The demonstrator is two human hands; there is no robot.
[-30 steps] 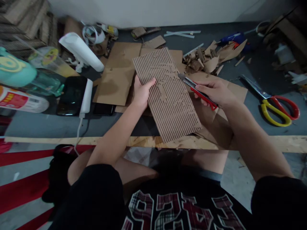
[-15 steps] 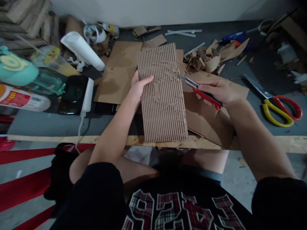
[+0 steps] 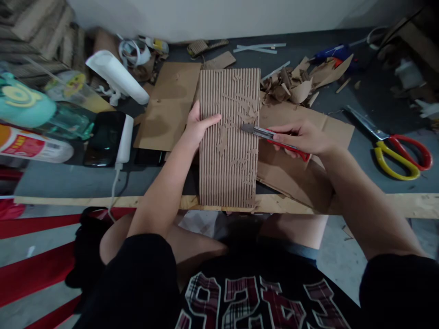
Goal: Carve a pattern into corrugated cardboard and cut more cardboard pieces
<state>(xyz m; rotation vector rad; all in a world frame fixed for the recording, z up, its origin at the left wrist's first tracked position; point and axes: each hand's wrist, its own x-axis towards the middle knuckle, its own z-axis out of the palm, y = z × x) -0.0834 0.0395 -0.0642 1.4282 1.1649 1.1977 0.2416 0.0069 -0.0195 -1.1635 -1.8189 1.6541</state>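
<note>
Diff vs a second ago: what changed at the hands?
The ribbed cardboard has turned clockwise, its near end swinging left. The utility knife has shifted left, its tip now over the cardboard's face instead of at its right edge. Nothing grasped or released: left hand still holds the cardboard, right hand the knife. Scissors unmoved.

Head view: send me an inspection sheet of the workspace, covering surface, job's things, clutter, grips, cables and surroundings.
Surface: gray table with a pale wooden front edge.
Job's things: ridged cardboard panel, torn paper patches on its face; red utility knife, blade over the panel, contact unclear.
Clutter: cardboard scraps and scissors at right; white tube and red-labeled bottle at left.
Left grip: holds the panel at its left edge.
Right grip: closed around the knife handle.
Cables: white cable runs from a white block down over the front edge.
Surroundings: pale wall behind, gray floor below; other people: nothing seen.
</note>
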